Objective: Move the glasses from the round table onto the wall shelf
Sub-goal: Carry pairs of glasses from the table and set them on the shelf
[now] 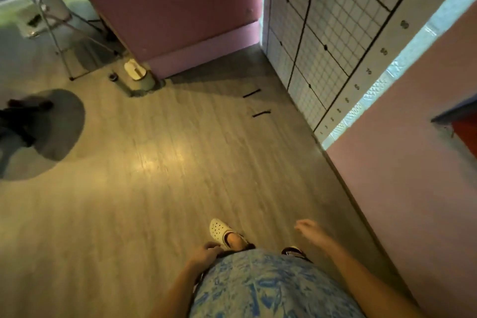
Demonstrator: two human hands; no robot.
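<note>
No glasses and no round table top show in this view. My left hand (pixel 205 249) hangs low near my waist with its fingers curled and nothing visible in it. My right hand (pixel 308 230) is out in front at hip height, blurred, fingers loosely spread and holding nothing. A dark blue ledge with a red part under it (pixel 454 113) juts from the pink wall at the right edge; I cannot tell whether it is the wall shelf. My white clog (pixel 222 231) steps forward on the wooden floor.
A pink partition wall (pixel 180 8) stands ahead, a white gridded panel with numbers (pixel 335 41) to its right. A small bin with a white lid (pixel 136 72), a folding chair (pixel 51 15), a round dark stand base (pixel 51 124) and two black strips (pixel 258 103) are on the floor.
</note>
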